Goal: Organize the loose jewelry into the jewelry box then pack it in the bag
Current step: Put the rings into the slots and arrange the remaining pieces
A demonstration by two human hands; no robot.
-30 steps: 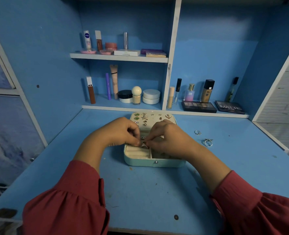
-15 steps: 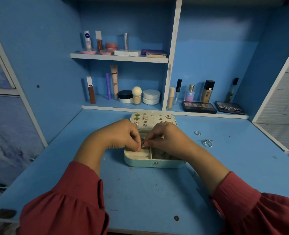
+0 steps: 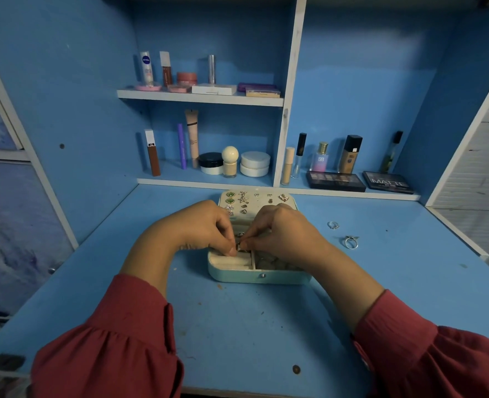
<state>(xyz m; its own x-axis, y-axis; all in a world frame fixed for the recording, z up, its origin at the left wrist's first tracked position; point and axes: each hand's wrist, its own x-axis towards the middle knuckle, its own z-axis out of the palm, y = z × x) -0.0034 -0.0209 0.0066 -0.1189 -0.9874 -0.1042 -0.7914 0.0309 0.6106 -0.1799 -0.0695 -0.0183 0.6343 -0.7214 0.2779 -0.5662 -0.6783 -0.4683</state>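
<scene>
Jewelry box [image 3: 259, 275] lies open; both hands' fingers [image 3: 232, 249] still pinch a small piece [image 3: 239, 246], now lower over its slots; two rings [image 3: 351, 242] wait right.

We note dark red crinkled sleeves [image 3: 117, 340], gathered into cuffs below the elbow, forearms and hands bare.

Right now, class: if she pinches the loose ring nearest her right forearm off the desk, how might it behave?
The ring looks thin and metallic, so probably light and stiff. Its smooth round band may slip or roll on the desk; its ornament might check that.
</scene>
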